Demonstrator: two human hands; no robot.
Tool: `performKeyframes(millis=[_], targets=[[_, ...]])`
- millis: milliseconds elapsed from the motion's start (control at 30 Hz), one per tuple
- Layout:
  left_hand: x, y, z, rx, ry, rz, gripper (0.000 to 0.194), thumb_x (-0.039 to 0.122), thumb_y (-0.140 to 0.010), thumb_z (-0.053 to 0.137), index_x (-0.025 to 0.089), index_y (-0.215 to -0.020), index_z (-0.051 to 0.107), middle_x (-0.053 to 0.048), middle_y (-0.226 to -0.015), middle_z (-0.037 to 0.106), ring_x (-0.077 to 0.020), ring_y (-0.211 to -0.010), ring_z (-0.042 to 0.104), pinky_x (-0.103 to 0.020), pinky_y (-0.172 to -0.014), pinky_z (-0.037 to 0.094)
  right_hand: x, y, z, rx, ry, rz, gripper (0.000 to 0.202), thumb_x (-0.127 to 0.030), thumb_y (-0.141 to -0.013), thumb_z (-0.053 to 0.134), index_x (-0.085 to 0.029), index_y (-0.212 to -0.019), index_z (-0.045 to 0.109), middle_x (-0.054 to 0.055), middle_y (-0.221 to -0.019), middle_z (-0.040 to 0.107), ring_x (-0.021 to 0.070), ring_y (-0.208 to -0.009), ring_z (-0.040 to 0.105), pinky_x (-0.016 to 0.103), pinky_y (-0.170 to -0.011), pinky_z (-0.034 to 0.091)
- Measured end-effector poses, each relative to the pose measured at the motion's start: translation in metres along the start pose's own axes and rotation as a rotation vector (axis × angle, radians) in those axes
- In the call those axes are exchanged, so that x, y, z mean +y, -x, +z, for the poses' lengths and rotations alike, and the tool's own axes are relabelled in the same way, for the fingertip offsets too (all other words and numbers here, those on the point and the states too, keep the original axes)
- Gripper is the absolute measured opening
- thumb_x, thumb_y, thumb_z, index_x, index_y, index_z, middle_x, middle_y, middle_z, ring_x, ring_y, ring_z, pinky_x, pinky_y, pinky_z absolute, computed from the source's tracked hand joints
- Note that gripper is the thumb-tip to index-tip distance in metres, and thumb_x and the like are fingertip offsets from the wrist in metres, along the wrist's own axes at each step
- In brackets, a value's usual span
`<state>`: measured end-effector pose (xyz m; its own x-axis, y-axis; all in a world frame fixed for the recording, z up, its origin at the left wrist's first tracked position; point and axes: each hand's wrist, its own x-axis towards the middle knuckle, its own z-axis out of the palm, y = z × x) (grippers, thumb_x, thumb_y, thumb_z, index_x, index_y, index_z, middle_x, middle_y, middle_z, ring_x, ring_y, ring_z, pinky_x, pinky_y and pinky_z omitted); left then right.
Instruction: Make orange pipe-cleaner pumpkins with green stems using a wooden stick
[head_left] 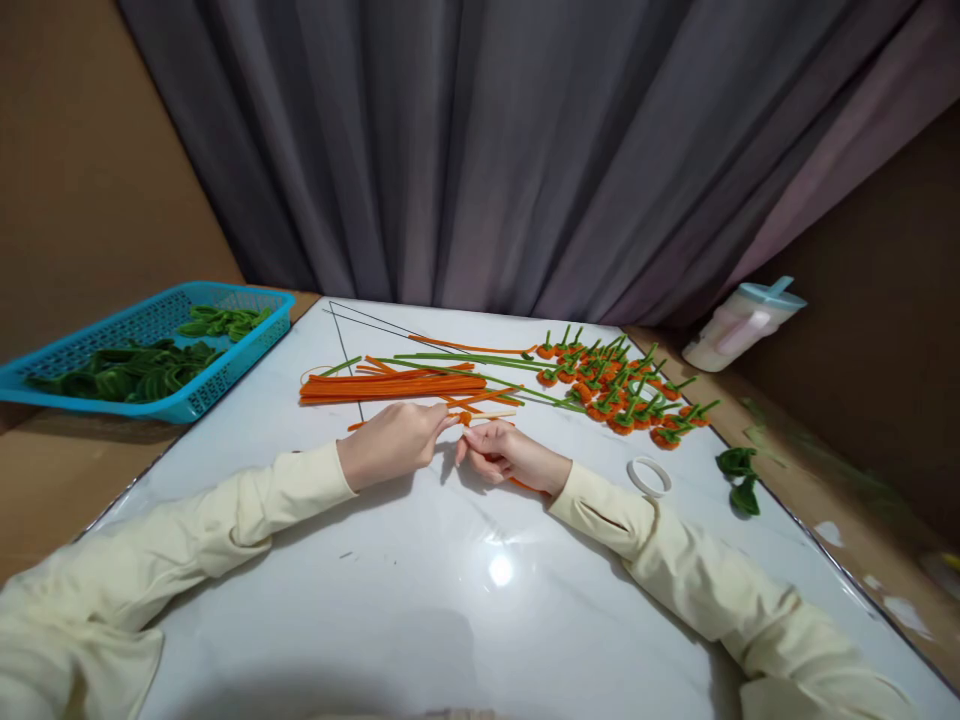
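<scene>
Over the white tabletop my left hand (394, 440) is closed in a pinch at the left end of a small orange coil of pipe cleaner (465, 418). A thin pale stick (493, 414) juts out to the right from this coil. My right hand (517, 458) pinches just below the coil, its fingertips almost meeting those of the left. Part of an orange strand shows under the right wrist. Right behind my hands lies a bundle of straight orange pipe cleaners (394, 385), a few of them crossed loosely.
Several orange pipe-cleaner pumpkins with green stems (619, 390) cluster at the back right, near a white tape roll (649, 477) and dark green leaves (739, 480). A blue basket (195, 402) of green coiled pieces stands left. A lidded cup (742, 325) is at far right, a curtain (480, 150) behind.
</scene>
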<state>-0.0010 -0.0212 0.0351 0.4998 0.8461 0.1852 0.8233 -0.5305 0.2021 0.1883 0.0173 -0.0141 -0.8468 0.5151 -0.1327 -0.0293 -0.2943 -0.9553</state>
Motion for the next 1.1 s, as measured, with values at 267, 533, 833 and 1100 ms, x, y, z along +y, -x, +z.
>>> performKeyframes(millis=[267, 533, 833, 1100], targets=[[0.007, 0.006, -0.014, -0.116, -0.324, 0.060, 0.021, 0.012, -0.081, 0.039, 0.013, -0.073, 0.059, -0.008, -0.059, 0.063, -0.0207, -0.054, 0.060, -0.026, -0.047, 0.031, -0.004, 0.001, 0.000, -0.050, 0.051, 0.045, 0.033, -0.038, -0.085, 0.051, -0.007, -0.081, 0.062, -0.008, -0.037, 0.040, 0.0040, -0.033, 0.015, 0.020, -0.031, 0.007], [0.014, 0.009, -0.021, -0.171, -0.334, 0.034, 0.020, 0.009, -0.073, 0.042, 0.014, -0.067, 0.061, -0.009, -0.055, 0.062, -0.0199, -0.048, 0.056, -0.027, -0.044, 0.023, -0.006, 0.002, 0.000, -0.099, 0.085, 0.077, 0.031, -0.037, -0.086, 0.050, -0.010, -0.074, 0.057, -0.008, -0.037, 0.040, 0.0033, -0.033, 0.015, 0.020, -0.032, 0.008], [0.007, 0.009, -0.036, -0.289, -0.008, -0.023, 0.038, 0.023, -0.083, 0.039, 0.017, -0.048, 0.051, -0.001, -0.042, 0.044, -0.0119, -0.039, 0.033, -0.027, -0.043, 0.017, -0.009, 0.007, -0.005, -0.239, 0.079, 0.155, 0.035, -0.038, -0.086, 0.052, -0.012, -0.062, 0.051, -0.009, -0.034, 0.036, 0.0023, -0.028, 0.018, 0.019, -0.030, 0.009], [0.002, 0.000, -0.040, -0.653, 0.525, -0.113, 0.035, 0.030, -0.080, 0.047, 0.017, -0.047, 0.049, 0.002, -0.042, 0.038, -0.0092, -0.039, 0.027, -0.025, -0.041, 0.019, -0.012, 0.012, -0.004, -0.346, 0.062, 0.216, 0.035, -0.035, -0.085, 0.055, -0.012, -0.060, 0.050, -0.009, -0.037, 0.036, 0.0015, -0.029, 0.019, 0.018, -0.031, 0.011]])
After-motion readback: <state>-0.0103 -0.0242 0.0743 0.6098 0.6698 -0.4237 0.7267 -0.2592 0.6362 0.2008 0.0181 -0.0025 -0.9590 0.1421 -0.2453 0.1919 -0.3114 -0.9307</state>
